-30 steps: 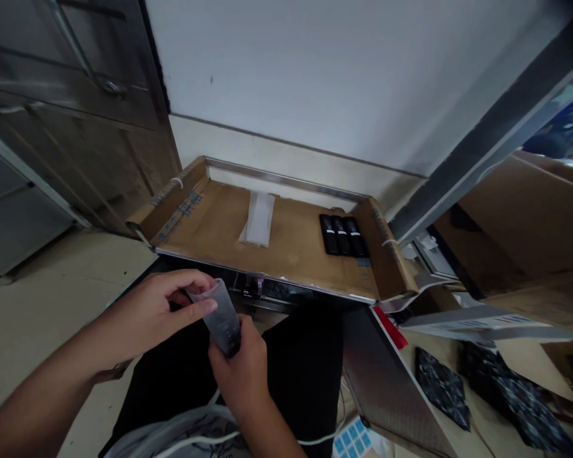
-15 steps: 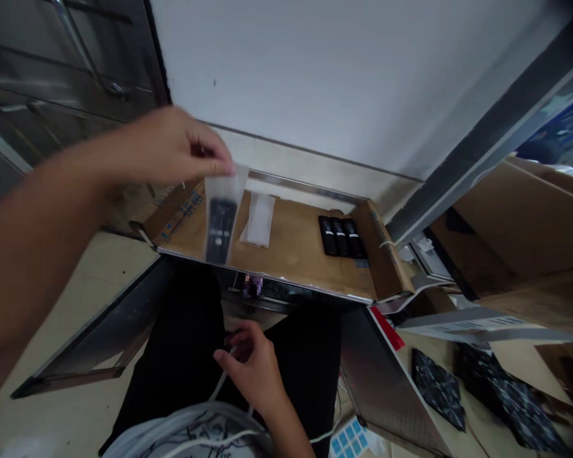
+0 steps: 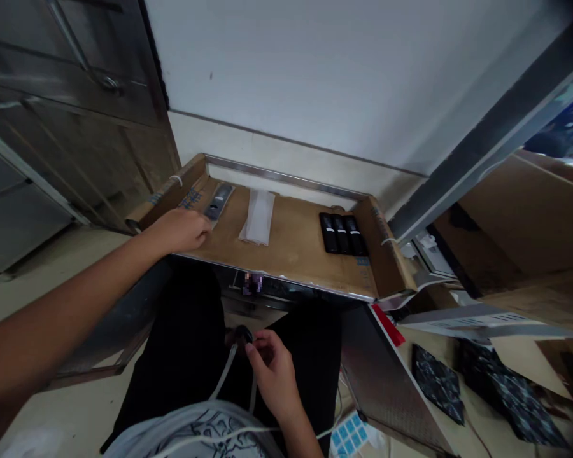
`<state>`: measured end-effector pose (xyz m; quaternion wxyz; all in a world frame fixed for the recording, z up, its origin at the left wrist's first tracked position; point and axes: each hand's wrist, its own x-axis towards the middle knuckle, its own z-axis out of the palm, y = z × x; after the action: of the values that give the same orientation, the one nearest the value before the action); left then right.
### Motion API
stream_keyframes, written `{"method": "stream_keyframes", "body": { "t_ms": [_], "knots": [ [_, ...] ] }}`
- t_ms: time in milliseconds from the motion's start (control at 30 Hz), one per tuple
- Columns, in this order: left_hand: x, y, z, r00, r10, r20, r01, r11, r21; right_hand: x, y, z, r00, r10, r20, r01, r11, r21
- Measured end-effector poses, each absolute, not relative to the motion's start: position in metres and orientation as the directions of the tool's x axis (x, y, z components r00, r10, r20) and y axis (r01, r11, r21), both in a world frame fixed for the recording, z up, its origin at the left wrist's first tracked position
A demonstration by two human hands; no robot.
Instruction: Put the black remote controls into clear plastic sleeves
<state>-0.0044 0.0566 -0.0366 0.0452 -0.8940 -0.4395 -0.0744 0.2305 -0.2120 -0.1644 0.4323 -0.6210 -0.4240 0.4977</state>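
Note:
My left hand is closed at the near end of a clear plastic sleeve with a slim black device, like a remote control, inside. The sleeve lies on the cardboard-lined tray, towards its left side. Beside it rests a small stack of translucent white sleeves. Three black devices with white labels lie side by side at the tray's right. Over my lap, my right hand has its fingers curled, thumb and fingertips close to a small dark rounded thing; what they pinch is unclear.
A white wall panel rises behind the tray. Metal doors hang open on either side of my legs. Cardboard boxes stand at the right, with black patterned bags on the floor. White cords cross my lap.
My left hand has lowered the sleeved black device from above the tray's front onto its left side. My right hand has shifted slightly right, and the dark rounded thing shows more.

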Motion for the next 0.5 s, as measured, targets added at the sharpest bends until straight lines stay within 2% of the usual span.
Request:
{"method": "stream_keyframes", "body": {
  "t_ms": [67,133,200,233,300,367,433,500],
  "knots": [
    [0.003,0.055,-0.037,0.602,0.778,0.181,0.791,-0.612,0.001,0.231,-0.213,-0.164,0.160,0.958,-0.239,0.106,-0.258,-0.960],
    [0.016,0.071,-0.042,0.569,0.775,0.276,0.793,-0.605,0.064,0.234,-0.210,-0.160,0.166,0.966,-0.197,0.167,-0.225,-0.960],
    [0.029,0.096,-0.058,0.480,0.818,0.317,0.842,-0.531,0.096,0.243,-0.203,-0.150,0.185,0.978,-0.098,0.295,-0.151,-0.943],
    [0.033,0.110,-0.070,0.440,0.855,0.273,0.870,-0.482,0.105,0.250,-0.196,-0.144,0.206,0.978,-0.019,0.383,-0.098,-0.918],
    [0.038,0.132,-0.097,0.382,0.915,0.132,0.908,-0.398,0.127,0.271,-0.175,-0.131,0.271,0.941,0.202,0.581,0.007,-0.814],
    [0.036,0.147,-0.120,0.374,0.917,0.137,0.911,-0.391,0.132,0.299,-0.144,-0.120,0.303,0.857,0.417,0.759,0.048,-0.650],
    [0.029,0.154,-0.130,0.387,0.905,0.179,0.903,-0.411,0.123,0.327,-0.106,-0.115,0.286,0.804,0.521,0.865,0.017,-0.501],
    [0.019,0.158,-0.128,0.381,0.907,0.182,0.907,-0.404,0.115,0.350,-0.067,-0.115,0.260,0.788,0.558,0.921,-0.028,-0.389]
  ]
}}
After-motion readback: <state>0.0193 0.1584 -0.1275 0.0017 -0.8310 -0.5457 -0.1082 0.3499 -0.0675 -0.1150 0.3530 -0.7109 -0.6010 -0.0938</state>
